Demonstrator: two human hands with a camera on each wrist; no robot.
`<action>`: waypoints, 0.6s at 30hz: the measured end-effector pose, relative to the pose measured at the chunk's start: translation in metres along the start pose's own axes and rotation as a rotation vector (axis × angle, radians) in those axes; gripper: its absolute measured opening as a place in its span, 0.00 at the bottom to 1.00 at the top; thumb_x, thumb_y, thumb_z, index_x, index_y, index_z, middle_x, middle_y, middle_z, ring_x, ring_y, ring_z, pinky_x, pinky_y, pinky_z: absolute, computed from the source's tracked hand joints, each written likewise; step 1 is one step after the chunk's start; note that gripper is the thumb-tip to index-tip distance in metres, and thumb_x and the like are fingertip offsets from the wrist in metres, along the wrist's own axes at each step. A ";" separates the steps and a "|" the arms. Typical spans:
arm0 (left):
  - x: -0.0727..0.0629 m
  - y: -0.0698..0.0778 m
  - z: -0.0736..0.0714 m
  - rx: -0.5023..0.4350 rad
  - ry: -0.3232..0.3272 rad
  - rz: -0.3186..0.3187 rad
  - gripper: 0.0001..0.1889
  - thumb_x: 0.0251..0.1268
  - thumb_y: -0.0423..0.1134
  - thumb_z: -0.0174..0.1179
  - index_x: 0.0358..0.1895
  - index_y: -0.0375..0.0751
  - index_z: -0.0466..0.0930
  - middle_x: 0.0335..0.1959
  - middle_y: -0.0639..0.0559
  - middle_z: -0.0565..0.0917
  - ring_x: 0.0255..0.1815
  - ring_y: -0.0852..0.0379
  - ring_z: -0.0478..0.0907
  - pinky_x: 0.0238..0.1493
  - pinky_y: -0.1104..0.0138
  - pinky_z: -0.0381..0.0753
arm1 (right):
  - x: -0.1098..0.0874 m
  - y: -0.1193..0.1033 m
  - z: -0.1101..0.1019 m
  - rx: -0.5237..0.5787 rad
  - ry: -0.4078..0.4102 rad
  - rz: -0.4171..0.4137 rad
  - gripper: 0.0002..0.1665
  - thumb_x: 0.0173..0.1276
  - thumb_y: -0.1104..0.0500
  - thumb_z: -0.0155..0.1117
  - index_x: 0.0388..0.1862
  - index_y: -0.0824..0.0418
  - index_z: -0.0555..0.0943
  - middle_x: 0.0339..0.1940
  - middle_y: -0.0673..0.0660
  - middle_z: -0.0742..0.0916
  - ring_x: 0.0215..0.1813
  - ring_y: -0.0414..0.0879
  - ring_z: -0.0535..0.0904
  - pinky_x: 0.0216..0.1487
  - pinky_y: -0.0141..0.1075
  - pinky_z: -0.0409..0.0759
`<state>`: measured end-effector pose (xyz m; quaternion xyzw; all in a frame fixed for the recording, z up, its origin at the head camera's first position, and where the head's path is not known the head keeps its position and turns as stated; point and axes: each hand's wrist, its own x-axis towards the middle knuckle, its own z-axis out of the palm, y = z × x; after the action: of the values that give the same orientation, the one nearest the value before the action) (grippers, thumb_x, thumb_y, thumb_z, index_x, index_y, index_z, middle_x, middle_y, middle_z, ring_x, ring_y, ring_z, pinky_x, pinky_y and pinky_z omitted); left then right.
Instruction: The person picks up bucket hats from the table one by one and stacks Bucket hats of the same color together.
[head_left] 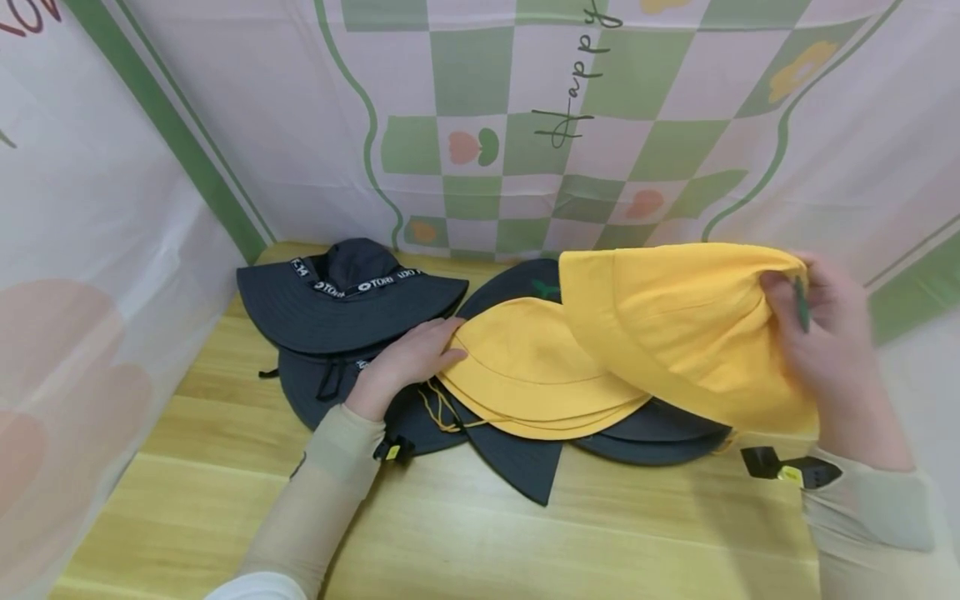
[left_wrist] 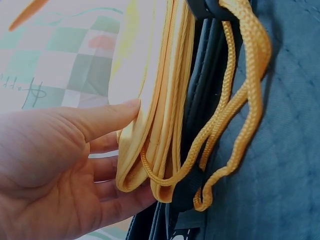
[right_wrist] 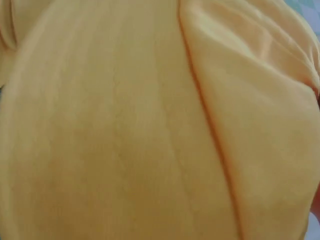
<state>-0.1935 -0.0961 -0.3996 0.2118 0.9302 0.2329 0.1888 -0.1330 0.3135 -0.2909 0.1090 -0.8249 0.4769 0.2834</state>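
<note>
So, ylw hats btwn hands

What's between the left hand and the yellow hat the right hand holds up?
In the head view, at least one flattened yellow hat lies between the left hand, which touches it, and the raised yellow hat.

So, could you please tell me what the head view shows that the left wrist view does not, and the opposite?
Only the head view: the right hand holding up the raised yellow hat by its crown, and the wooden tabletop.

Only the left wrist view: the braided weave of the yellow cord and, close up, the rounded folds of yellow fabric beside the fingers.

Both: the left hand at the stacked yellow hats, dark hat fabric and the checkered cloth.
</note>
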 end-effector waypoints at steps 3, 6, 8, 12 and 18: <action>0.000 0.000 -0.001 0.000 0.003 -0.002 0.31 0.79 0.49 0.51 0.78 0.42 0.56 0.77 0.39 0.64 0.78 0.42 0.60 0.77 0.51 0.61 | 0.003 -0.005 0.008 -0.022 -0.072 -0.022 0.19 0.73 0.69 0.58 0.45 0.43 0.82 0.36 0.33 0.83 0.35 0.31 0.75 0.41 0.17 0.71; 0.000 0.001 -0.001 -0.007 0.012 0.003 0.32 0.78 0.49 0.51 0.79 0.43 0.55 0.77 0.39 0.63 0.79 0.42 0.59 0.78 0.51 0.61 | 0.007 -0.008 0.016 -0.045 -0.142 -0.062 0.16 0.73 0.71 0.57 0.47 0.51 0.83 0.38 0.31 0.83 0.38 0.29 0.76 0.42 0.17 0.71; 0.000 0.002 -0.001 -0.015 0.040 0.024 0.32 0.78 0.48 0.52 0.79 0.44 0.56 0.77 0.40 0.63 0.79 0.42 0.59 0.77 0.51 0.61 | 0.008 -0.009 0.022 -0.078 -0.176 -0.088 0.11 0.73 0.70 0.57 0.48 0.60 0.82 0.41 0.29 0.82 0.40 0.27 0.75 0.44 0.17 0.70; 0.000 0.007 -0.002 -0.060 0.191 0.133 0.30 0.77 0.47 0.54 0.77 0.46 0.60 0.74 0.42 0.67 0.76 0.44 0.63 0.75 0.51 0.65 | 0.010 -0.009 0.032 -0.126 -0.248 -0.142 0.10 0.73 0.71 0.56 0.50 0.74 0.79 0.44 0.24 0.79 0.43 0.24 0.73 0.46 0.16 0.67; 0.002 0.021 0.000 -0.209 0.364 0.381 0.24 0.79 0.48 0.50 0.73 0.46 0.68 0.69 0.49 0.74 0.64 0.51 0.76 0.63 0.59 0.78 | 0.012 -0.010 0.049 -0.097 -0.354 -0.238 0.11 0.69 0.76 0.57 0.49 0.73 0.80 0.43 0.25 0.79 0.41 0.26 0.74 0.45 0.17 0.68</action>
<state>-0.1887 -0.0776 -0.3896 0.3171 0.8631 0.3930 -0.0078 -0.1559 0.2679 -0.2955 0.2740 -0.8650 0.3731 0.1935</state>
